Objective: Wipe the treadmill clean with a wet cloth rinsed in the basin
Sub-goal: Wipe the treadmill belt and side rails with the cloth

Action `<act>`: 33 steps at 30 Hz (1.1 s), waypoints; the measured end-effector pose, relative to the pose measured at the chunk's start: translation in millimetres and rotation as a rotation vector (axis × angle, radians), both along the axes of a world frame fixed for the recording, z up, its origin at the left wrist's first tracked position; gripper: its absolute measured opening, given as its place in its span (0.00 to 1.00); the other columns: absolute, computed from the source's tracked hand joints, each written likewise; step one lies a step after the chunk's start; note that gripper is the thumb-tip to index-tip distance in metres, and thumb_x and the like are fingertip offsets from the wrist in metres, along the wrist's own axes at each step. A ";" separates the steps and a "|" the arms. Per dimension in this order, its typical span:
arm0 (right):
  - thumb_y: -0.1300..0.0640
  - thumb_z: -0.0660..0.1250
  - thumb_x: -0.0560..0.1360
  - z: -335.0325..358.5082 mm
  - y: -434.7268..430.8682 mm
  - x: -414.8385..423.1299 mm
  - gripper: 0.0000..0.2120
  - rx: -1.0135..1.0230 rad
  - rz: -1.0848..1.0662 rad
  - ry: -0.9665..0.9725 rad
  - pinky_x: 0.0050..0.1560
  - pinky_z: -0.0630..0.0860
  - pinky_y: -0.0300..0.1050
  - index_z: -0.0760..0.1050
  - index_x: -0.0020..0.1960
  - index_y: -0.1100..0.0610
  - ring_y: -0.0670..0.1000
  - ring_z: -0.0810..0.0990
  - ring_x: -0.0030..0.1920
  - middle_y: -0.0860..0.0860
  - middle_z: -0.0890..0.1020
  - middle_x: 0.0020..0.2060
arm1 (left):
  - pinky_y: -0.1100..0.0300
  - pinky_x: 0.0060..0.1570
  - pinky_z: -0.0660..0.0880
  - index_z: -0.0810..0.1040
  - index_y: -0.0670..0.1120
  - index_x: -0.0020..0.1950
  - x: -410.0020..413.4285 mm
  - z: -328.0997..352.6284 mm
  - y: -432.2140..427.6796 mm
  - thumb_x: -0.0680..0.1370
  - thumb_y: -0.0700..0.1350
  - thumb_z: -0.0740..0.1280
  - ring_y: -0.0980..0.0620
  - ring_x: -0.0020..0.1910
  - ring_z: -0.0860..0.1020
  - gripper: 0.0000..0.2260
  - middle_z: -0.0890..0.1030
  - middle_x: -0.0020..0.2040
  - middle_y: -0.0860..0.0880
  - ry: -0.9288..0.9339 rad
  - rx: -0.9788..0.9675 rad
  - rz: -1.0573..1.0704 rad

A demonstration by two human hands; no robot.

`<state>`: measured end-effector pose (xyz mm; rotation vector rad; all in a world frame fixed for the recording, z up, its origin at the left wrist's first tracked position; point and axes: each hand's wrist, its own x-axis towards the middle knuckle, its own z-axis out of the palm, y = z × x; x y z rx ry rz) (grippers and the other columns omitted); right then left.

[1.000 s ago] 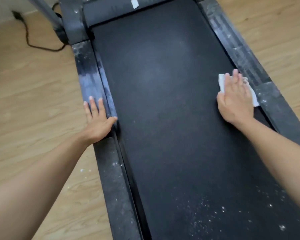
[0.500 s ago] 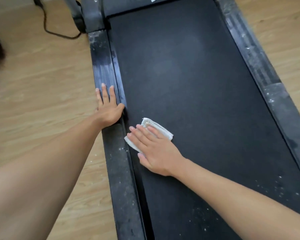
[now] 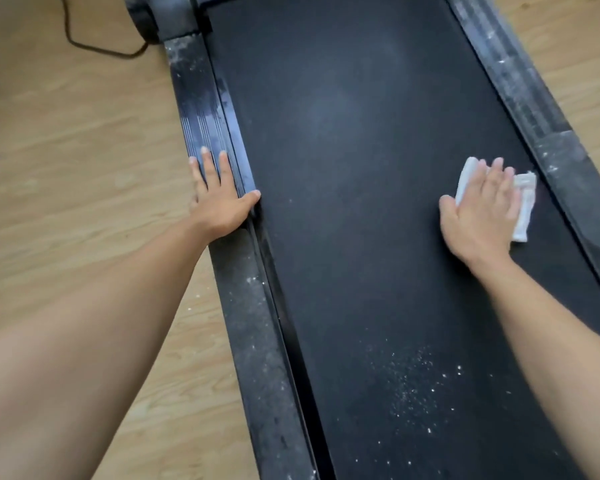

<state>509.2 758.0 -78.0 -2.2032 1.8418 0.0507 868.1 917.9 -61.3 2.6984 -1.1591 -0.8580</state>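
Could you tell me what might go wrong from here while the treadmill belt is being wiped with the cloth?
The white specks on the near belt could be smeared or pushed onto the floor rather than lifted. The cloth lies close to the right side rail, so it might catch in that gap. The left hand braces on the dusty left rail, thumb at the belt edge, and could carry grime elsewhere.

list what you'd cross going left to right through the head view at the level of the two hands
wooden floor → left hand flat on the left side rail → black belt → right hand pressing the white cloth → right side rail
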 end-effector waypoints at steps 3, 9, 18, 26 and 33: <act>0.42 0.48 0.78 3.5 75.6 57.2 0.41 -0.007 0.344 -0.025 0.84 0.42 0.59 0.44 0.86 0.59 0.58 0.42 0.85 0.57 0.46 0.86 | 0.38 0.79 0.45 0.36 0.51 0.84 -1.9 3.8 -0.6 0.83 0.62 0.59 0.45 0.80 0.27 0.41 0.28 0.82 0.50 -0.003 0.000 0.009; 0.47 0.53 0.81 2.4 194.1 78.9 0.37 0.024 1.106 -0.036 0.84 0.44 0.58 0.49 0.86 0.57 0.56 0.45 0.86 0.55 0.49 0.86 | 0.40 0.80 0.47 0.37 0.50 0.85 -4.9 1.7 -3.6 0.83 0.64 0.60 0.44 0.81 0.29 0.42 0.30 0.83 0.49 -0.048 -0.002 0.010; 0.48 0.44 0.79 3.2 -13.2 -83.3 0.36 0.026 0.331 0.080 0.84 0.40 0.53 0.44 0.87 0.53 0.54 0.43 0.86 0.53 0.47 0.86 | 0.39 0.79 0.44 0.38 0.49 0.85 -4.8 -3.8 -2.6 0.83 0.63 0.61 0.44 0.81 0.30 0.42 0.31 0.83 0.49 -0.079 -0.010 0.017; 0.45 0.48 0.76 -3.9 76.9 10.0 0.42 0.020 0.185 0.020 0.83 0.39 0.62 0.44 0.85 0.62 0.63 0.41 0.85 0.63 0.45 0.85 | 0.40 0.80 0.44 0.37 0.49 0.85 -8.4 4.0 -0.7 0.83 0.63 0.59 0.44 0.81 0.29 0.42 0.30 0.83 0.48 -0.086 0.014 0.011; 0.46 0.53 0.80 -4.0 201.3 85.7 0.39 0.015 1.051 -0.014 0.84 0.43 0.59 0.47 0.86 0.59 0.58 0.42 0.85 0.58 0.47 0.86 | 0.34 0.79 0.48 0.40 0.50 0.85 -13.1 -0.4 0.9 0.82 0.66 0.56 0.44 0.83 0.34 0.41 0.36 0.85 0.48 -0.181 -0.011 0.001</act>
